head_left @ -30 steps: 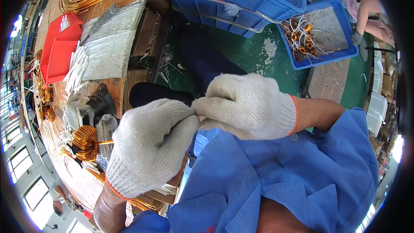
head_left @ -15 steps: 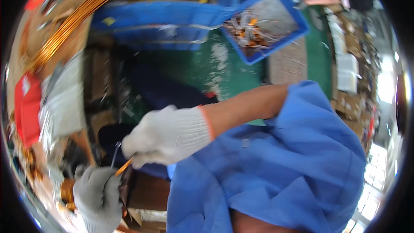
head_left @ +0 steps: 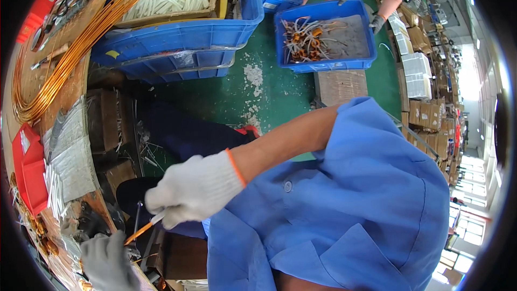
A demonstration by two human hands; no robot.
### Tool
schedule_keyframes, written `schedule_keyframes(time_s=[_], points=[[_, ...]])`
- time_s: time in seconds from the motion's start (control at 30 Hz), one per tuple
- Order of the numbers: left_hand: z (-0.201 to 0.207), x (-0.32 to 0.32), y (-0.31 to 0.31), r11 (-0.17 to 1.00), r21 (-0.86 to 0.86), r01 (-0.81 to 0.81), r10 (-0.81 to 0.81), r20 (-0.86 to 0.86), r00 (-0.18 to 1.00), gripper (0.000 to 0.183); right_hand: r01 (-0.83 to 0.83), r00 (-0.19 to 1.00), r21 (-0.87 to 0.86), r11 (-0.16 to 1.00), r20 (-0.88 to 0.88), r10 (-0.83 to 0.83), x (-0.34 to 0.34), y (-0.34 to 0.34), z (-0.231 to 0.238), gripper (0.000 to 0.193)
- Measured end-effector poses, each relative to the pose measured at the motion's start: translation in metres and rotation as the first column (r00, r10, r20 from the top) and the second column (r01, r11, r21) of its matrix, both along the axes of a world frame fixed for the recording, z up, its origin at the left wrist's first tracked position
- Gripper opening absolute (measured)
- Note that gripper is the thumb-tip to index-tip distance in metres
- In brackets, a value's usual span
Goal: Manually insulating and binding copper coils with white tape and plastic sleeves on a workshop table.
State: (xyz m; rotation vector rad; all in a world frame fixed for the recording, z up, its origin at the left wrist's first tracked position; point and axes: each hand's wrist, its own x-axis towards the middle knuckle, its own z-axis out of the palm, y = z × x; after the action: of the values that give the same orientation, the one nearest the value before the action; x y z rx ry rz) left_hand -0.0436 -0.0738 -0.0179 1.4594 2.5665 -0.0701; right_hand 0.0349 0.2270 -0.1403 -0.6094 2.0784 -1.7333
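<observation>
Head view: right hand [head_left: 194,191] pinches a short white sleeve [head_left: 158,217] between thumb and fingertips, near the bench [head_left: 79,83] edge. Copper wire [head_left: 139,234] slants from the sleeve down-left to the left hand [head_left: 110,261]. Left hand is blurred, fingers at the wire's lower end; can't tell if it's gripping or just bracing. Whatever the wire joins behind that glove is hidden, and so is how far wire and sleeve overlap.

My read: sleeve and wire are being worked in line. To do it well:
- Brace the wire with the left, close to the sleeve mouth. Long unsupported length would probably buckle.
- Keep sleeve and wire coaxial. Push along the axis, small twist if it drags.
- Light pinch. Squeeze hard and the sleeve likely flattens and binds.
- Knit gloves dull the feel, so check overlap by eye.
- Keep clear of the thin metal rod [head_left: 138,215] just beside the wire; a scrape could mark the wire surface.

More white tubes [head_left: 56,191] lie on the bench beside the red bin [head_left: 29,167], if this one splits.
</observation>
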Motion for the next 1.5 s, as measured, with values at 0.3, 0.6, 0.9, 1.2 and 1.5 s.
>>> schedule_keyframes(time_s=[0.3,0.6,0.9,1.2,1.5], points=[[0.023,0.006,-0.037,0.950,-0.265,-0.167,0.092,-0.274,0.957,0.051,-0.134,0.991,-0.060,0.989,-0.005,0.134,-0.038,-0.082,0.019,0.027],[0.006,-0.010,-0.070,0.444,0.333,-0.832,0.805,0.261,0.534,0.032,0.026,0.999,-0.103,0.994,0.040,-0.022,-0.028,-0.094,0.029,0.017],[0.010,-0.008,-0.068,0.464,0.296,-0.835,0.808,0.244,0.536,0.038,0.210,0.771,0.001,0.978,-0.616,-0.165,-0.076,-0.140,0.020,0.008],[-0.012,0.016,-0.073,0.581,0.455,-0.676,0.754,0.014,0.657,0.047,0.214,0.258,-0.314,0.925,-0.895,-0.363,-0.127,-0.143,0.016,0.025],[-0.014,0.011,-0.078,0.596,0.504,-0.625,0.734,-0.024,0.679,0.045,-0.031,0.998,0.344,0.939,0.057,0.013,-0.098,-0.138,-0.095,0.061]])
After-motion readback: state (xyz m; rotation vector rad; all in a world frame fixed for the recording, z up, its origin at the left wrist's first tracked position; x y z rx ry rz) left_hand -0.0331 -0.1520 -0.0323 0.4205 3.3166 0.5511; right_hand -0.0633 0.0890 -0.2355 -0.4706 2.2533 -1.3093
